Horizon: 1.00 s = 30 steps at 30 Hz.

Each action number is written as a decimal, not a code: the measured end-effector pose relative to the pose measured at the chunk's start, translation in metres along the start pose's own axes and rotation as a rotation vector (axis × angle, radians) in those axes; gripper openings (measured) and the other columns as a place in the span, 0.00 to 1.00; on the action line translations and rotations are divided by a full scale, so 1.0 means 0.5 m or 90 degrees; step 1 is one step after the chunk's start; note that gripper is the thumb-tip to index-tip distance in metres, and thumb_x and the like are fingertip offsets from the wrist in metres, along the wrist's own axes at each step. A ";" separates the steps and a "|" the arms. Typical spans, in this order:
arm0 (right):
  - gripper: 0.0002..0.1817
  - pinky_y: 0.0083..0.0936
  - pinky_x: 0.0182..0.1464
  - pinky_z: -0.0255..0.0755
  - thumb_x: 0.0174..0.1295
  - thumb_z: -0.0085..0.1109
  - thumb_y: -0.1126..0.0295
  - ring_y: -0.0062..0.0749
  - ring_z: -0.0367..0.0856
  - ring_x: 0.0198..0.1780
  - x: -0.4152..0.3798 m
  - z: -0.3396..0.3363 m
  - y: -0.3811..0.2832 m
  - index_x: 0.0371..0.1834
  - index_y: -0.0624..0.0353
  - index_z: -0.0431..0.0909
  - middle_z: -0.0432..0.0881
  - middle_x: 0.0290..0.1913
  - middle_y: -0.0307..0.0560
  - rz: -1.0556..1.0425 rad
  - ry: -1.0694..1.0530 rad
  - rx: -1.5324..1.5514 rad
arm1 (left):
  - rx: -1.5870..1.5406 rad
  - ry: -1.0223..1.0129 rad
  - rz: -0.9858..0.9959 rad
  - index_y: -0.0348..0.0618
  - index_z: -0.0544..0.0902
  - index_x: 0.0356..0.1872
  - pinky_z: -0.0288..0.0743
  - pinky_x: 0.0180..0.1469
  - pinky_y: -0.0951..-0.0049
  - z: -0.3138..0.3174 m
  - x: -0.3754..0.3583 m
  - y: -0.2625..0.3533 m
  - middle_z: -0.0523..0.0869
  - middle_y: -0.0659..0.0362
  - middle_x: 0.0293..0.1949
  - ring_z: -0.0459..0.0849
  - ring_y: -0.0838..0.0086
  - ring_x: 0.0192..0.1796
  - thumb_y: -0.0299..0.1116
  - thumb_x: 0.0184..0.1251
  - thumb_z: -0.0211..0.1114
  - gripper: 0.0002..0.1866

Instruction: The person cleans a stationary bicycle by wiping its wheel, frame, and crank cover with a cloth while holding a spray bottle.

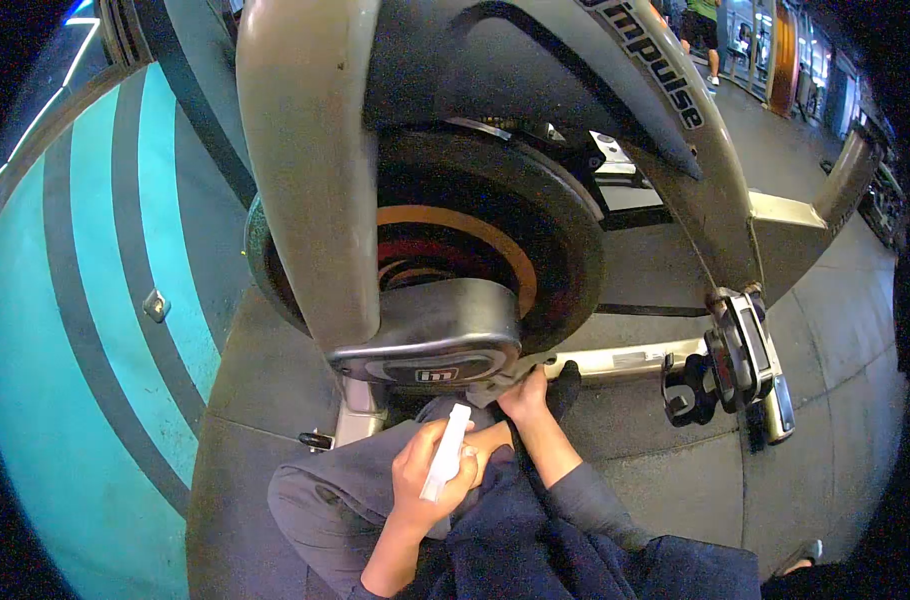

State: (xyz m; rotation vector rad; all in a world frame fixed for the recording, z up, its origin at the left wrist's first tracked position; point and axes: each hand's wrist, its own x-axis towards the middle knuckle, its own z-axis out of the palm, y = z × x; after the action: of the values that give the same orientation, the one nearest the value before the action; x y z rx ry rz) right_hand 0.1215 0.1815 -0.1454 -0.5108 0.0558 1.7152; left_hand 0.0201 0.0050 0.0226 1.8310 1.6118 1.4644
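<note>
In my left hand (pixel 430 475) is a white spray bottle (pixel 445 455), seen from above, its narrow nozzle pointing toward the machine. My fingers wrap round it below the head, and its lower body is hidden. My right hand (pixel 525 397) presses a grey cloth (pixel 492 386) against the lower edge of a rounded grey cover (pixel 430 325) on an exercise bike (pixel 310 190). The fingers of that hand are partly hidden by the cloth and cover. Behind the cover sits the dark flywheel (pixel 565 230) with an orange ring.
A pale base bar (pixel 630 358) runs right of my right hand. A pedal with a strap (pixel 745 350) hangs at its right end. At left stands a turquoise striped panel (pixel 95 330). Another person (pixel 702 30) stands far back; a shoe (pixel 807 553) shows lower right.
</note>
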 end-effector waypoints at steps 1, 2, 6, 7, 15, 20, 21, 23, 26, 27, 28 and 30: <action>0.33 0.46 0.70 0.58 0.72 0.30 0.43 0.45 0.66 0.67 -0.004 0.006 0.001 0.67 0.58 0.63 0.68 0.67 0.48 0.077 0.000 -0.001 | -0.001 -0.003 -0.007 0.40 0.79 0.45 0.80 0.41 0.67 -0.002 0.000 0.002 0.87 0.54 0.40 0.87 0.62 0.38 0.25 0.54 0.67 0.15; 0.34 0.49 0.70 0.58 0.72 0.29 0.42 0.46 0.65 0.67 -0.009 0.009 -0.007 0.69 0.57 0.60 0.67 0.69 0.48 0.104 -0.003 -0.004 | -0.003 -0.006 -0.015 0.40 0.79 0.45 0.80 0.41 0.67 -0.002 0.000 0.002 0.87 0.54 0.40 0.87 0.62 0.38 0.25 0.53 0.67 0.16; 0.34 0.49 0.69 0.59 0.71 0.34 0.43 0.47 0.67 0.66 -0.002 0.015 -0.027 0.68 0.57 0.64 0.69 0.67 0.47 0.129 -0.003 0.028 | 0.005 -0.005 0.023 0.40 0.79 0.45 0.80 0.40 0.67 0.002 -0.003 -0.005 0.87 0.53 0.39 0.87 0.62 0.38 0.25 0.53 0.67 0.16; 0.32 0.49 0.68 0.60 0.70 0.36 0.44 0.48 0.68 0.65 0.001 0.022 -0.034 0.66 0.56 0.67 0.72 0.66 0.47 0.111 -0.018 0.027 | 0.009 -0.006 0.035 0.40 0.78 0.45 0.80 0.40 0.66 0.006 -0.005 -0.006 0.86 0.52 0.38 0.87 0.61 0.37 0.25 0.52 0.68 0.17; 0.24 0.44 0.63 0.68 0.69 0.43 0.54 0.45 0.74 0.59 0.004 0.035 -0.062 0.59 0.57 0.74 0.78 0.59 0.48 0.010 -0.062 0.067 | 0.046 0.002 0.079 0.37 0.77 0.46 0.80 0.42 0.71 0.017 -0.011 -0.021 0.88 0.54 0.39 0.88 0.71 0.34 0.23 0.53 0.66 0.17; 0.29 0.46 0.70 0.59 0.69 0.41 0.48 0.46 0.69 0.64 0.010 0.028 -0.086 0.66 0.54 0.69 0.72 0.66 0.45 -0.051 -0.091 0.019 | 0.038 -0.003 0.071 0.36 0.77 0.46 0.80 0.43 0.70 0.003 -0.003 -0.014 0.88 0.54 0.38 0.88 0.70 0.34 0.22 0.52 0.65 0.17; 0.29 0.46 0.70 0.59 0.69 0.41 0.48 0.46 0.69 0.64 0.014 0.024 -0.097 0.66 0.54 0.69 0.72 0.66 0.45 -0.050 -0.091 0.020 | 0.028 -0.007 0.073 0.36 0.77 0.46 0.80 0.43 0.70 0.002 -0.001 -0.013 0.88 0.54 0.37 0.88 0.70 0.34 0.22 0.52 0.65 0.17; 0.29 0.44 0.70 0.59 0.69 0.41 0.48 0.45 0.69 0.65 0.023 0.020 -0.115 0.67 0.54 0.68 0.72 0.66 0.45 -0.041 -0.110 0.008 | 0.035 -0.015 0.073 0.36 0.77 0.46 0.80 0.44 0.70 -0.006 0.001 -0.013 0.88 0.54 0.37 0.88 0.70 0.35 0.22 0.52 0.65 0.18; 0.26 0.42 0.67 0.65 0.72 0.41 0.53 0.45 0.73 0.62 0.002 0.053 -0.146 0.63 0.60 0.71 0.75 0.62 0.50 -0.086 -0.064 0.000 | 0.015 -0.012 0.047 0.37 0.77 0.47 0.80 0.43 0.68 -0.008 0.002 -0.010 0.88 0.53 0.38 0.88 0.65 0.37 0.24 0.53 0.66 0.18; 0.26 0.40 0.67 0.64 0.72 0.40 0.54 0.44 0.73 0.62 0.006 0.054 -0.156 0.63 0.61 0.71 0.75 0.63 0.50 -0.111 -0.041 -0.027 | -0.011 -0.002 0.021 0.38 0.77 0.46 0.80 0.41 0.66 -0.008 0.001 -0.010 0.87 0.51 0.40 0.87 0.61 0.38 0.25 0.53 0.68 0.18; 0.26 0.38 0.67 0.64 0.72 0.39 0.54 0.43 0.72 0.62 0.010 0.055 -0.164 0.63 0.62 0.70 0.75 0.62 0.49 -0.119 -0.016 -0.043 | -0.013 0.001 0.020 0.38 0.77 0.46 0.80 0.41 0.66 -0.006 -0.002 -0.012 0.87 0.51 0.40 0.87 0.61 0.38 0.25 0.53 0.68 0.18; 0.23 0.38 0.65 0.64 0.72 0.40 0.52 0.39 0.72 0.58 0.009 0.059 -0.168 0.58 0.58 0.71 0.76 0.57 0.45 -0.143 -0.045 -0.093 | -0.027 0.005 -0.002 0.37 0.76 0.48 0.81 0.42 0.66 0.000 -0.005 -0.018 0.88 0.52 0.41 0.88 0.62 0.39 0.25 0.53 0.67 0.19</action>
State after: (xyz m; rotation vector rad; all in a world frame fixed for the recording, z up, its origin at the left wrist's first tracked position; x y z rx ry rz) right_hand 0.1915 0.2132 -0.1001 -0.5427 -0.1727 1.5216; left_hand 0.0154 0.0057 0.0147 1.8005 1.5744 1.4957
